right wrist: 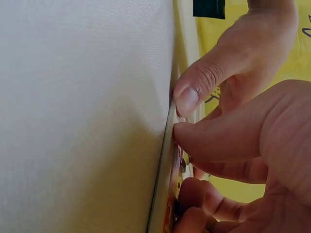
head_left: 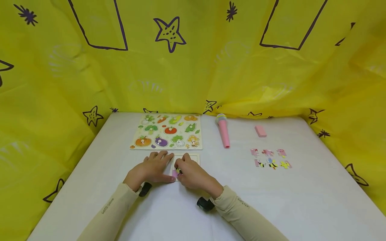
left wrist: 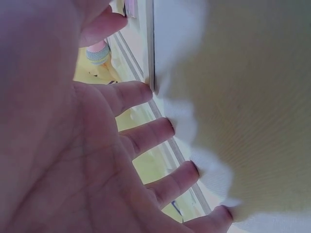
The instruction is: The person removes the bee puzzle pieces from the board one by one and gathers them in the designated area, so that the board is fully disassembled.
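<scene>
Spread wide, the left hand [head_left: 155, 166] apparently steadies a white rectangular frame [head_left: 196, 158] while the right hand [head_left: 193, 173] pinches a multicoloured puzzle piece [head_left: 178, 171].

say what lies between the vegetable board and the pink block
The microphone; the head view shows it between the vegetable board and the pink block.

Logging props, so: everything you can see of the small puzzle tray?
The small puzzle tray is thin, pale and rectangular, with a narrow rim; material unclear. It lies flat on the white table, nearer the person than the vegetable board. Pink and dark colouring shows inside, near left. The left hand touches its left side; the right hand covers much of its middle.
</scene>
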{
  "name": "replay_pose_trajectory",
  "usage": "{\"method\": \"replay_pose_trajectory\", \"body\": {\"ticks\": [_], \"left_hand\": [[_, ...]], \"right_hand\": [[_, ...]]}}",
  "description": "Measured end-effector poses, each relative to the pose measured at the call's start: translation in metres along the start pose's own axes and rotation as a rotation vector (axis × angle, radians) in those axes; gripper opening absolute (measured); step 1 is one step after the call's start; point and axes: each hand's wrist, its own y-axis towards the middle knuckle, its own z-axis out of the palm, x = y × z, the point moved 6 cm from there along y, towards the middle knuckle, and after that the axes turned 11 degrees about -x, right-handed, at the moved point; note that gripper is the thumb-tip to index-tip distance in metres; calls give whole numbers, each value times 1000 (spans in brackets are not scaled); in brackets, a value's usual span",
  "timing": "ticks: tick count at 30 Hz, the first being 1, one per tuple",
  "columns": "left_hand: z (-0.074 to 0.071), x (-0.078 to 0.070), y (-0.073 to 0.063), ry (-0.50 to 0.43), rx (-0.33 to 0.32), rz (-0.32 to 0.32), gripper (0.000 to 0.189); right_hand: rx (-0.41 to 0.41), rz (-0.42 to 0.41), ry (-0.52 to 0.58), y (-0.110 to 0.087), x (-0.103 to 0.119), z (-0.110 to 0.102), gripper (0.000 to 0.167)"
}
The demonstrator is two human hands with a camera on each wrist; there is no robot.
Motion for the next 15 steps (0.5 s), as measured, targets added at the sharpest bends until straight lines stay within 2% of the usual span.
{"method": "replay_pose_trajectory", "body": {"ticks": [8, 15], "left_hand": [[3, 1, 1, -1, 0, -2, 97], [0, 1, -1, -10, -12, 2, 98]], "right_hand": [[-6, 4, 23, -2, -1, 1, 27], [-66, -68, 61, -1, 1, 0, 26]]}}
